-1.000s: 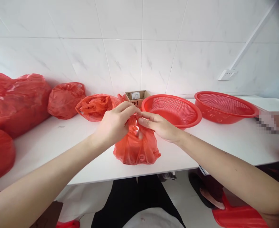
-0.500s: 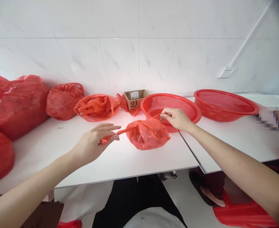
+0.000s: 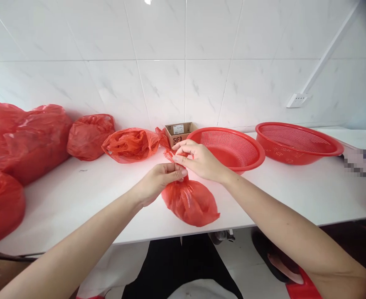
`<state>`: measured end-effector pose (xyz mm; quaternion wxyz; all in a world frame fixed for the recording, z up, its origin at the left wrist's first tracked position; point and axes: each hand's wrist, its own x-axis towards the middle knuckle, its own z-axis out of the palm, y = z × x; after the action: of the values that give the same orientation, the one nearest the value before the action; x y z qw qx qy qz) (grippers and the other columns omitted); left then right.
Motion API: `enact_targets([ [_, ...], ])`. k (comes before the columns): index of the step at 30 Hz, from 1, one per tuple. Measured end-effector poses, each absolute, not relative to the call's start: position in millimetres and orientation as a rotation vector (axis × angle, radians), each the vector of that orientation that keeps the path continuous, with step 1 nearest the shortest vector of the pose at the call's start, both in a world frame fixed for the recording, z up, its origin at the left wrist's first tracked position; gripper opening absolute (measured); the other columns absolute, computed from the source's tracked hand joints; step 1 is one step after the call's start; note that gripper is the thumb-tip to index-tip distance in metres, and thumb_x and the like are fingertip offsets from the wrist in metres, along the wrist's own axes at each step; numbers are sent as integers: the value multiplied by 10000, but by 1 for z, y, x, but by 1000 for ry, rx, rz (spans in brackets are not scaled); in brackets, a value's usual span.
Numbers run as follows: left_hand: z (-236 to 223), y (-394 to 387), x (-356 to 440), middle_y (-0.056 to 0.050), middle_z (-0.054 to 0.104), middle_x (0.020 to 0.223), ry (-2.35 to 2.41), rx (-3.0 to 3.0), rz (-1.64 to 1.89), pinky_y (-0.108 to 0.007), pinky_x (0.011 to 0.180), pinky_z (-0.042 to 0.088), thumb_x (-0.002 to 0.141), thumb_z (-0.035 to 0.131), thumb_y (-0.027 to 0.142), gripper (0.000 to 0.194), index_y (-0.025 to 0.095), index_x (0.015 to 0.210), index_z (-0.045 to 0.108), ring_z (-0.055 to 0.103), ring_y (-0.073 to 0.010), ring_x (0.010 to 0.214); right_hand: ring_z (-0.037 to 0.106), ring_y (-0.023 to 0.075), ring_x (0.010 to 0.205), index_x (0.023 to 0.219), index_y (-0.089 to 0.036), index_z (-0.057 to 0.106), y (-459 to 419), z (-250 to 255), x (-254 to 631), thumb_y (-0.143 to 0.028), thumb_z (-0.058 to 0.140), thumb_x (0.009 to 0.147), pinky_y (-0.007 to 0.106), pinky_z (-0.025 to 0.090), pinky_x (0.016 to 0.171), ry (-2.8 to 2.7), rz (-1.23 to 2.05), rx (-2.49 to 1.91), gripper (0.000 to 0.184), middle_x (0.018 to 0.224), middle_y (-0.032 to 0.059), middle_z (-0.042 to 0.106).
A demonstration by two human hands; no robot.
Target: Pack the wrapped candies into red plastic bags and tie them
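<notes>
A small filled red plastic bag (image 3: 190,201) rests on the white table (image 3: 86,199) near its front edge. Both my hands meet at the bag's twisted top. My left hand (image 3: 158,180) is closed, pinching the bag's neck just above the bulge. My right hand (image 3: 197,160) is closed too, gripping the bag's handle strips a little higher, fingers curled around them.
Two red mesh baskets (image 3: 229,145) (image 3: 296,141) sit to the right. A small cardboard box (image 3: 179,132) stands by the tiled wall. Several other red bags (image 3: 129,143) (image 3: 89,135) (image 3: 27,137) lie at the left. Another person's blurred hand (image 3: 362,162) is at the right edge.
My hands, which had pulled the bag's handles wide apart, have come back together at its top. The bag now sits lower and closer to me.
</notes>
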<state>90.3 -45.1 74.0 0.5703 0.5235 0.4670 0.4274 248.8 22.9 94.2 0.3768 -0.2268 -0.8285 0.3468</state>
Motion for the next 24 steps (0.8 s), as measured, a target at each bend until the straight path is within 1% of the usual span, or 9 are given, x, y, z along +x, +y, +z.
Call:
enact_targets([
  [3, 65, -45, 89, 18, 576, 702, 1135, 1127, 1146, -260, 646, 379, 676, 818, 368, 293, 155, 706, 619, 484, -104, 637, 553, 181, 1133, 724, -188, 645, 18, 96, 251, -338, 584, 900, 364, 428, 970, -2108, 916, -531, 239, 1150, 63, 605],
  [6, 60, -42, 87, -11, 637, 800, 1193, 1235, 1099, -284, 685, 401, 682, 815, 383, 301, 162, 818, 662, 544, -141, 716, 563, 178, 1111, 707, -181, 626, 12, 102, 253, -327, 593, 895, 353, 440, 949, -2136, 908, -525, 240, 1159, 62, 598],
  [8, 60, -40, 85, -30, 654, 788, 1256, 1383, 996, -305, 695, 405, 739, 761, 444, 300, 161, 807, 687, 556, -166, 727, 576, 176, 1073, 725, -179, 626, 11, 102, 251, -321, 591, 893, 345, 460, 905, -2177, 934, -527, 223, 1184, 63, 588],
  [10, 61, -39, 81, -47, 671, 791, 1274, 1480, 961, -318, 709, 410, 793, 693, 490, 326, 165, 775, 703, 562, -181, 735, 596, 165, 996, 844, -193, 645, 13, 96, 249, -341, 576, 904, 338, 482, 852, -2198, 1013, -538, 173, 1174, 61, 594],
  [12, 62, -38, 76, -46, 681, 813, 1258, 1512, 1001, -319, 733, 417, 814, 666, 496, 324, 178, 782, 715, 571, -185, 759, 609, 154, 901, 993, -215, 622, 17, 87, 249, -382, 532, 931, 335, 492, 806, -2224, 1103, -569, 199, 1061, 49, 628],
  [14, 62, -39, 71, -22, 643, 733, 1248, 1531, 1028, -311, 736, 414, 824, 660, 490, 338, 183, 685, 687, 555, -167, 717, 604, 151, 813, 1060, -230, 578, 23, 78, 252, -408, 469, 960, 335, 487, 760, -2281, 1134, -639, 232, 911, 23, 634],
  [16, 62, -41, 68, 3, 556, 622, 1246, 1541, 1031, -307, 750, 410, 845, 642, 480, 404, 182, 573, 632, 527, -147, 665, 594, 150, 808, 1060, -232, 553, 28, 73, 255, -386, 441, 970, 332, 473, 754, -2286, 1085, -695, 210, 890, 17, 623],
  [19, 62, -43, 66, 24, 489, 585, 1195, 1479, 1108, -306, 781, 426, 879, 607, 470, 341, 204, 685, 695, 529, -146, 679, 579, 136, 808, 1063, -230, 513, 26, 77, 260, -348, 461, 963, 306, 459, 733, -2105, 1015, -648, 164, 924, 19, 599],
  [24, 75, -48, 60, -30, 692, 789, 1238, 1526, 1145, -329, 883, 472, 864, 645, 439, 255, 215, 794, 744, 631, -195, 881, 451, 114, 552, 1075, -257, 468, -7, 81, 266, -365, 477, 962, 268, 398, 555, -1929, 1106, -656, 157, 637, -62, 466],
])
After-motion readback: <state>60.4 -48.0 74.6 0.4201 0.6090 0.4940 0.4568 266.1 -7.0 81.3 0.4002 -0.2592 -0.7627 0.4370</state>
